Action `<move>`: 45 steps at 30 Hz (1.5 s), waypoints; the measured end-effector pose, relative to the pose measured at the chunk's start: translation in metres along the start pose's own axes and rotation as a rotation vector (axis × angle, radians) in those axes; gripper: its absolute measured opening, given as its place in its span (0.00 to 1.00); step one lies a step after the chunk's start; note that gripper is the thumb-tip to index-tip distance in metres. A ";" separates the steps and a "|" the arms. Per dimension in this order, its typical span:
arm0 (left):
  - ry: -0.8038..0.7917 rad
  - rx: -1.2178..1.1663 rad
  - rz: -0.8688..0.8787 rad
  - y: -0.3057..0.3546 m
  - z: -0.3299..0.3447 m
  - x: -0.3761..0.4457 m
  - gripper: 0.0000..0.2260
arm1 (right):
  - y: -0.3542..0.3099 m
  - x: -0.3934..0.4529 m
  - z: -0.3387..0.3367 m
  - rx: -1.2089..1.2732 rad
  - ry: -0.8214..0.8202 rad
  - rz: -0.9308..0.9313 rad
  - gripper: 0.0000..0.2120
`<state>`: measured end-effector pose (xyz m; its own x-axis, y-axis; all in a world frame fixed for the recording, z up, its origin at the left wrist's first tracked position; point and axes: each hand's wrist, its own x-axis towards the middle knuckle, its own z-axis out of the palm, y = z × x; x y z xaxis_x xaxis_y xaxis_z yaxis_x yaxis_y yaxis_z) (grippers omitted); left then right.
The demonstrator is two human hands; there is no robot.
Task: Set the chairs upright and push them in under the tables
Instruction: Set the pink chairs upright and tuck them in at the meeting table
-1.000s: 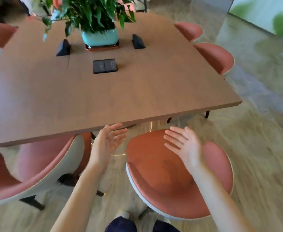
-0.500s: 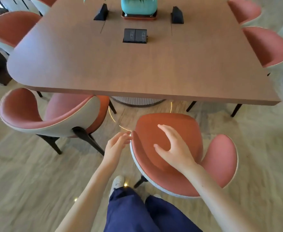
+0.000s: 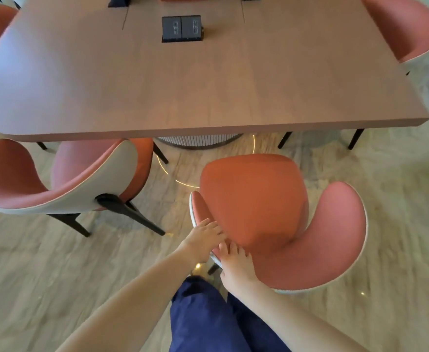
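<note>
Chairs are the job, and the head view, the only one, shows several around the wooden table (image 3: 208,92). The nearest chair (image 3: 271,219) stands upright on the floor, pulled out, its orange seat facing the table edge and wholly clear of it; the curved pink backrest wraps round toward the person. The left hand (image 3: 205,240) rests on the left part of the backrest rim, fingers lying over the top edge. The right hand (image 3: 236,265) sits just beside it on the same rim, nearly touching the left, fingers curled over the padded edge. Both grip the shell rather than lie flat on it, as far as the blur lets me tell.

My guess is that this chair is stiff and moderately heavy: a moulded shell with upholstery on dark legs. The padded edge should give a sure, non-slippery hold, but both hands sit off to one side, so a push may swing it; a hold nearer the middle would steer straighter.

To the left, a second chair (image 3: 63,181) stands half under the table, turned askew. A third (image 3: 406,29) sits at the right side.

For containers, only a recessed socket box (image 3: 181,27) sits in the tabletop, lids closed, contents hidden.
</note>
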<state>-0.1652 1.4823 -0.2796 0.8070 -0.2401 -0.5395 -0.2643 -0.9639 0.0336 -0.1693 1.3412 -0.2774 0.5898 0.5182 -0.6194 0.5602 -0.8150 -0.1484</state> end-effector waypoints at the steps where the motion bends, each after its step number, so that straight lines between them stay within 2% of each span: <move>1: -0.011 0.015 0.008 0.000 0.004 0.005 0.30 | -0.001 0.003 0.005 0.020 0.015 0.048 0.37; 3: -0.017 0.041 0.019 0.001 0.012 0.014 0.29 | -0.001 0.014 0.019 0.054 0.043 0.108 0.43; 6: -0.022 0.083 0.070 -0.007 0.020 0.028 0.26 | 0.006 0.032 0.041 0.177 0.079 0.144 0.39; 10: -0.082 0.156 0.236 -0.020 0.021 0.042 0.24 | 0.009 0.037 0.042 0.166 0.085 0.131 0.39; 14: -0.139 0.272 0.336 -0.029 0.028 0.052 0.16 | 0.004 0.043 0.039 0.168 0.065 0.130 0.40; 18: -0.174 0.340 0.386 -0.060 0.020 0.058 0.12 | -0.013 0.060 0.019 0.198 0.098 0.139 0.41; 21: -0.176 0.324 0.415 -0.092 0.007 0.064 0.12 | -0.032 0.071 -0.016 0.192 0.052 0.123 0.43; 24: -0.183 0.338 0.436 -0.126 -0.005 0.073 0.10 | -0.052 0.087 -0.042 0.237 0.082 0.122 0.36; 36: -0.140 0.402 0.493 -0.228 -0.025 0.094 0.10 | -0.111 0.165 -0.082 0.317 0.126 0.227 0.37; 45: -0.126 0.362 0.477 -0.264 -0.009 0.089 0.19 | -0.143 0.193 -0.077 0.283 0.088 0.255 0.38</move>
<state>-0.0190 1.7143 -0.3286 0.4928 -0.5983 -0.6319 -0.7615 -0.6479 0.0195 -0.0905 1.5778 -0.3162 0.7440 0.3004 -0.5968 0.2142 -0.9533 -0.2128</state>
